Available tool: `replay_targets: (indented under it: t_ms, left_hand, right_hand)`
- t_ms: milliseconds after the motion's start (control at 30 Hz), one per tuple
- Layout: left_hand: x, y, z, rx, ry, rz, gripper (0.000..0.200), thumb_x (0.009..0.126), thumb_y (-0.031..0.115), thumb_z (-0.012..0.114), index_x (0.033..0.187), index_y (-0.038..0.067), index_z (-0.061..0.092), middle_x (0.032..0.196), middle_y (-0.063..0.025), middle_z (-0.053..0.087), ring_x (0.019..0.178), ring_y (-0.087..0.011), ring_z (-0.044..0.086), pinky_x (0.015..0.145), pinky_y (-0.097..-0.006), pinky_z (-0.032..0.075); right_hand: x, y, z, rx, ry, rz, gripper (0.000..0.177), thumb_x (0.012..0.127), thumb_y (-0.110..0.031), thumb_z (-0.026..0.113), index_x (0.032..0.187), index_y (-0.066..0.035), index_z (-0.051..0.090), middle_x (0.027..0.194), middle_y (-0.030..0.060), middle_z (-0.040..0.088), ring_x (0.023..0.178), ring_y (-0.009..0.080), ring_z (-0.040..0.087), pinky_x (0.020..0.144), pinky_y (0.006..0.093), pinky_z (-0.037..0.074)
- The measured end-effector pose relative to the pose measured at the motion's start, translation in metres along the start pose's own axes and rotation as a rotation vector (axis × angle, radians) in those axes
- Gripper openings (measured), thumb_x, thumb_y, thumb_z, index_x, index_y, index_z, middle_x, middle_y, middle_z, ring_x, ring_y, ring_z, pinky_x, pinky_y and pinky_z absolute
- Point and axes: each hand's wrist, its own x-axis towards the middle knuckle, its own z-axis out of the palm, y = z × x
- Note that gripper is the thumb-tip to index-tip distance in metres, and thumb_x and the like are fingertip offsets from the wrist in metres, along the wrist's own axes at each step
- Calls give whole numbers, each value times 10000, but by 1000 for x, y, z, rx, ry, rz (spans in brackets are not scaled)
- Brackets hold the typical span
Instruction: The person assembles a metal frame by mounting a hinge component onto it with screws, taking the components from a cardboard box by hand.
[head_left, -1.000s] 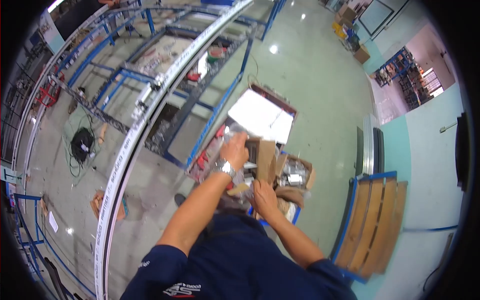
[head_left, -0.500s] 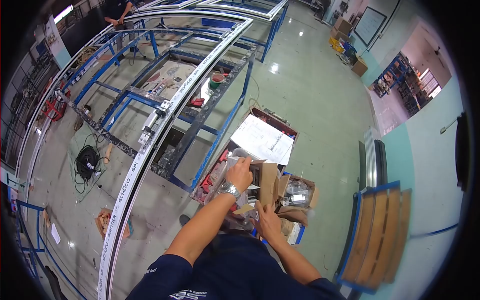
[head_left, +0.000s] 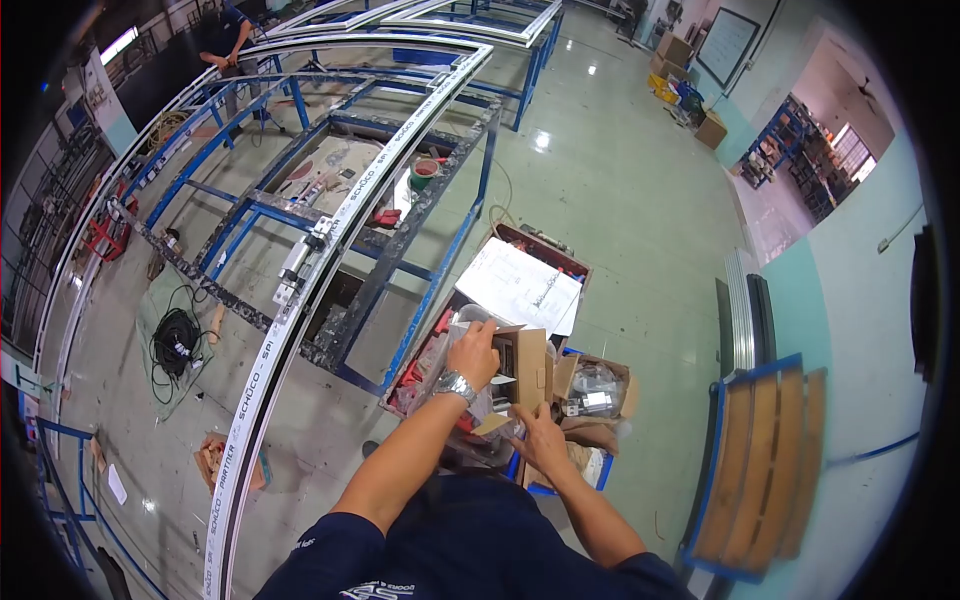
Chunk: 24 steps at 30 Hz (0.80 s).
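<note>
An open cardboard box (head_left: 534, 372) stands among the supplies in front of me, with its flaps up and dark and pale items partly visible inside. My left hand (head_left: 473, 353), with a metal watch on its wrist, grips the box's left edge, its fingers curled over the rim. At the near corner my right hand (head_left: 541, 438) pinches the cardboard, its fingertips partly hidden. A second open carton (head_left: 597, 388) with plastic-wrapped metal parts sits just right of the box. Beyond it, printed drawing sheets (head_left: 520, 285) lie across a toolbox (head_left: 584, 268).
On the left, a long white-wrapped curved profile (head_left: 262, 372) with a metal fitting (head_left: 303, 262) rests over a blue steel frame (head_left: 415, 325). A black cable coil (head_left: 176, 340) lies on the floor. Wooden slats (head_left: 757, 470) stand at the right. Another person (head_left: 228, 45) stands far back left.
My view has shifted slightly. Both hands stay at the cardboard box; the right fingers have drawn in at its near corner, and the box has shifted a little.
</note>
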Motion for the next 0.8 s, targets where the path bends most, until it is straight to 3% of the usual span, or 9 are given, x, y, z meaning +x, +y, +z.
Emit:
replay_targets:
  t_ms: [200,333,433,567,667,700,800]
  left_hand:
    - [2,-8,5,-20,16,52,304,805,65,628,1107,89,599,1118,-183,647,861,-476,682,752,-579,567]
    - [-2,-13,8,-22,111,90,301,796,81,632,1096,88,601,1114,-189,654,944,-441,673,797,-547,565]
    - [0,-12,-4,42,28,101,321,783,53,631,1101,80,604,1026,-195,668,940,-430,674,769,-554,550]
    - [-2,-8,-12,36,41,109,319,778,55,656,1091,82,602,1085,-175,687,963,-442,667,806,-562,541]
    - [-1,-9,-14,28,56,106,309,776,45,646,1081,72,605,1090,-179,692,983,-451,657,826,-560,536]
    - [-4,-11,-15,24,71,108,304,776,41,641,1077,68,606,1090,-180,693,987,-453,654,830,-560,535]
    - [-2,-13,-23,37,-75,81,488,799,82,634,1285,41,620,1189,-211,686,1070,-445,650,916,-536,525]
  right_hand:
    - [-2,-7,-7,-44,63,-42,658,767,-228,843,1367,-176,576,1160,201,505,944,406,659,792,485,577]
    - [-6,-20,0,-114,33,42,635,794,-193,796,1390,-185,576,1190,230,517,926,419,671,783,494,576]
    - [-6,-21,4,-12,73,91,552,833,-183,744,1363,-175,592,1175,250,525,938,450,669,778,510,571]
    - [-5,-16,10,157,129,99,437,873,-123,695,1301,-161,617,1153,223,543,938,449,660,787,504,567]
    - [0,-9,3,196,147,19,384,895,-82,667,1270,-155,633,1128,174,566,929,415,662,801,495,560]
    - [1,-6,7,150,168,17,364,901,-83,678,1258,-143,638,1062,146,609,906,374,668,782,456,559]
    - [16,12,25,389,355,-80,383,890,-109,706,1262,-125,620,983,137,635,843,307,674,726,386,554]
